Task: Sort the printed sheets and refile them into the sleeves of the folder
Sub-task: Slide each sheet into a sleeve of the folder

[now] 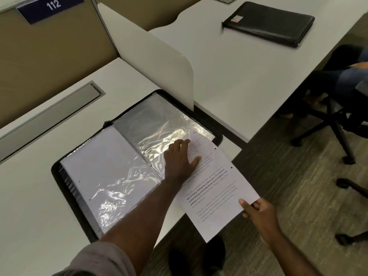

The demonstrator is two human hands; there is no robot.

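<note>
left hand (179, 158) flat, open, on printed sheet (215, 188) | right hand (258, 212) grip pinching sheet corner | folder (123, 168) open

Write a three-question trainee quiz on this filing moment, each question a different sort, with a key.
1. True or false: the right hand pinches the near corner of the printed sheet.
2. Where is the left hand pressing? A) on the closed black folder across the divider; B) at the clear sleeve on the open folder's right page, where the sheet's far end meets it; C) on the desk.
3. Fill in: the sign on the partition reads ___.

Key: 1 true; 2 B; 3 112.
</note>
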